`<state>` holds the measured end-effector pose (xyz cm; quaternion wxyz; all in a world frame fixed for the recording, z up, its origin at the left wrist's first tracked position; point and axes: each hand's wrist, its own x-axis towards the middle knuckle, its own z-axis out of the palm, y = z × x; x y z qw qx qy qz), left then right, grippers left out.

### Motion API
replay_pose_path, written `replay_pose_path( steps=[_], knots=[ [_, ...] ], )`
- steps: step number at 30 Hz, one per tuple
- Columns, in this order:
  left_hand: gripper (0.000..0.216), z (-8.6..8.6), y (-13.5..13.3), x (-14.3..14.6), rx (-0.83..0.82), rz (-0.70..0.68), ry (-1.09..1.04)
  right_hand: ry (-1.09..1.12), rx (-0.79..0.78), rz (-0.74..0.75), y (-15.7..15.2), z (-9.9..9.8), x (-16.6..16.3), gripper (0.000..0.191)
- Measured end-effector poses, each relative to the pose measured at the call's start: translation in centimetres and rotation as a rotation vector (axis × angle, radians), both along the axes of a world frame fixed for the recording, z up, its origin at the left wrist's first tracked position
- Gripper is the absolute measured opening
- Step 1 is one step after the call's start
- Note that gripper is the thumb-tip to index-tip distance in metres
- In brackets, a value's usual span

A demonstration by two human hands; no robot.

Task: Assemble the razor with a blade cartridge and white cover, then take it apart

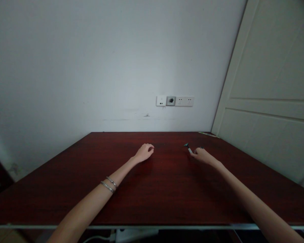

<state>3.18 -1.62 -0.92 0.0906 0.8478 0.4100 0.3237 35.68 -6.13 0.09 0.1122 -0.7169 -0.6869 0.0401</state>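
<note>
Both my arms reach out over a dark red-brown wooden table (167,189). My left hand (144,152) rests on the tabletop near the middle, fingers curled loosely under, nothing visible in them. Two silver bracelets (108,184) sit on that forearm. My right hand (203,155) lies further right with its fingers closed around a small object with a dark head and light handle (187,147), which looks like a razor. Its tip pokes out to the left of my fingers, touching or just above the table.
A white wall stands behind the table with a row of sockets (174,101). A pale panelled door (268,101) borders the right side. A thin light strip (207,134) lies at the far right corner. White cabling (131,234) shows below the near edge.
</note>
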Motion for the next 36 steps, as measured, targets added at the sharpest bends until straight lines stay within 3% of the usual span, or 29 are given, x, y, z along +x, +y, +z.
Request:
replay_pose_path(
  steps=[3,9,14,21,25,30,33,36],
  knots=[
    [0.026,1.0,-0.5,1.0,-0.064,0.014,-0.098,0.118,0.184,0.029,-0.8,0.9,-3.2,0.038],
    [0.039,3.5,-2.6,3.9,-0.19,0.014,-0.282,0.261,0.453,0.246,-2.5,2.1,-10.4,0.038],
    [0.045,5.1,-3.5,4.8,-0.187,0.106,-0.366,0.246,0.48,0.331,-3.5,2.2,-13.6,0.031],
    [0.035,5.7,-3.0,4.2,-0.132,0.192,-0.264,0.06,0.408,0.339,-4.0,2.4,-14.5,0.037],
    [0.034,5.7,-1.1,1.4,-0.327,0.211,-0.123,-0.064,0.387,0.374,-3.3,3.1,-11.0,0.035],
    [0.026,5.5,1.9,-4.1,-0.5,0.341,0.038,-0.191,0.267,0.454,0.4,2.8,-0.5,0.026],
    [0.023,4.5,3.1,-6.2,-0.509,0.415,0.153,-0.207,0.115,0.395,2.7,1.6,4.9,0.039],
    [0.023,3.2,3.8,-6.8,-0.482,0.44,0.25,-0.209,-0.054,0.339,4.1,0.5,7.5,0.061]
  ],
)
